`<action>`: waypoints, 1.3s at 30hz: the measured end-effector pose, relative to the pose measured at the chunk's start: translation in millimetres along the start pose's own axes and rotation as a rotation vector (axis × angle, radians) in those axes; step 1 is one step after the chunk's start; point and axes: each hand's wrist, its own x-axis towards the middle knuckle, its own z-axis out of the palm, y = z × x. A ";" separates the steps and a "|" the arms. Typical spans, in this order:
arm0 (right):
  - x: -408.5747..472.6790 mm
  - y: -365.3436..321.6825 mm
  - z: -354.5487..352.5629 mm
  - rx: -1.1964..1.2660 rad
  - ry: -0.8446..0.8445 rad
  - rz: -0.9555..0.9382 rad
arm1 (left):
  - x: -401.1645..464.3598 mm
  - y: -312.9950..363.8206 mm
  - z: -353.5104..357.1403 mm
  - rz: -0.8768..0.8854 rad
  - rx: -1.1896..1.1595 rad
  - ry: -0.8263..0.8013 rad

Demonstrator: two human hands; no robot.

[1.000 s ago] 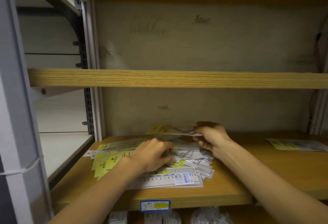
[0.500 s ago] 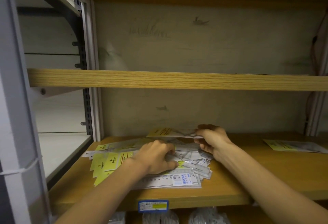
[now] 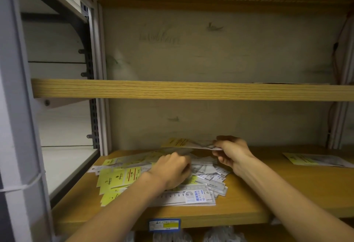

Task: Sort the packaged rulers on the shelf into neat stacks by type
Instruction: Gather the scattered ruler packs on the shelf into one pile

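The right hand is pinching 1 yellow-headed packet by its right end, holding it lifted above the pile of packaged rulers on the shelf. The left hand is resting curled on the pile; whether its grip is closing on anything cannot be told. Another packet is lying well apart at right.

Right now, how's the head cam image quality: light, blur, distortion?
Head view: dim, warm light, with the upper shelf board shading the back of the bay; wide-angle bowing bends the frame post at left; the left hand and the pile of packaged rulers under it are soft, while the front ruler's digits stay legible; the right hand pinches a yellow-labelled packet, its print unreadable.
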 end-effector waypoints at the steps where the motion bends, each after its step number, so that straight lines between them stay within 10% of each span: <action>1: 0.0 -0.1 -1.0 0.000 0.002 0.000 | 0.6 0.4 0.3 0.002 -0.008 -0.034; 21: 1.1 1.6 -9.1 0.017 0.025 0.038 | -5.0 13.7 -30.9 0.012 0.255 0.058; 39: 2.2 26.6 46.6 0.083 0.089 -0.007 | -46.7 -46.2 -15.7 0.159 0.256 0.524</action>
